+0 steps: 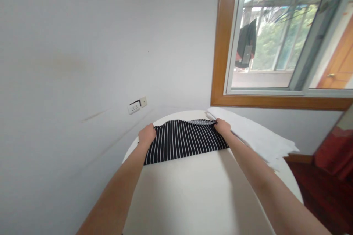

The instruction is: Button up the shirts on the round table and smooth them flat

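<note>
A black cloth with thin white stripes (184, 139) lies across the far part of the white table (187, 194), its near edge straight. At its left far corner, my left hand (147, 134) is closed on the fabric. My right hand (222, 126) grips the far right corner, fingers curled round the edge. Between the hands the far edge gapes a little near the right, where a paler inner side shows. Whether the cloth is a garment I cannot tell.
White folded cloth or paper (253, 132) lies on the table's right side, beside my right forearm. A wall socket (134, 108) is on the wall behind the table at left. A wood-framed window (224, 100) is at the upper right. Red fabric (335, 150) hangs at far right.
</note>
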Demonstrator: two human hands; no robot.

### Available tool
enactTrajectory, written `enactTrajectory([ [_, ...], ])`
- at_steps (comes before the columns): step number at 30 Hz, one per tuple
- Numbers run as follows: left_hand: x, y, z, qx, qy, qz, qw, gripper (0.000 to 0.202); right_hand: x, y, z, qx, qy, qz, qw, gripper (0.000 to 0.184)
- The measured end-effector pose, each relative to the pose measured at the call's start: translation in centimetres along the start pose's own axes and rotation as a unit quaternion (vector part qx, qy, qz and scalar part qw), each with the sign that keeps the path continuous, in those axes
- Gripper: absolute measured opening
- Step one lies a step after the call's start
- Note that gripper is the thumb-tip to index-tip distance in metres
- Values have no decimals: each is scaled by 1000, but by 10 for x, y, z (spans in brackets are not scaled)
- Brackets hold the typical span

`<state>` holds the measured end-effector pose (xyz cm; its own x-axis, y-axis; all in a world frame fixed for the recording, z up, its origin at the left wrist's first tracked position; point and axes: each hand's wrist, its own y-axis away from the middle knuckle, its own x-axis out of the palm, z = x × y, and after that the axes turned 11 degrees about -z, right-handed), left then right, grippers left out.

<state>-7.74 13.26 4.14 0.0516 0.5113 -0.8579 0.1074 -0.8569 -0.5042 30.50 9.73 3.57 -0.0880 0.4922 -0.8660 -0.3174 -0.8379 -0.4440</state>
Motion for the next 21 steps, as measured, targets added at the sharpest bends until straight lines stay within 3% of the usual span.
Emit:
enactTrajectory([
  [5, 29, -3, 10, 7, -21, -15, 1000, 37, 30, -9, 0, 1, 46, -36, 998, 29],
  [10, 33, -22, 12, 9, -35, -35, 999, 39, 35, -25, -5, -3, 72, -42, 997, 33],
  [14, 36, -26, 10, 34, -44, -42, 998, 38, 33, -21, 1, -26, 83, -54, 995, 38],
  [18, 38, -9, 6, 106, -79, -84, 988, 30, 34, -2, 18, -150, 67, -108, 980, 39],
  [21, 35, 12, -14, 161, -41, -116, 979, 32, 41, 16, 31, -283, 23, -89, 955, 35],
])
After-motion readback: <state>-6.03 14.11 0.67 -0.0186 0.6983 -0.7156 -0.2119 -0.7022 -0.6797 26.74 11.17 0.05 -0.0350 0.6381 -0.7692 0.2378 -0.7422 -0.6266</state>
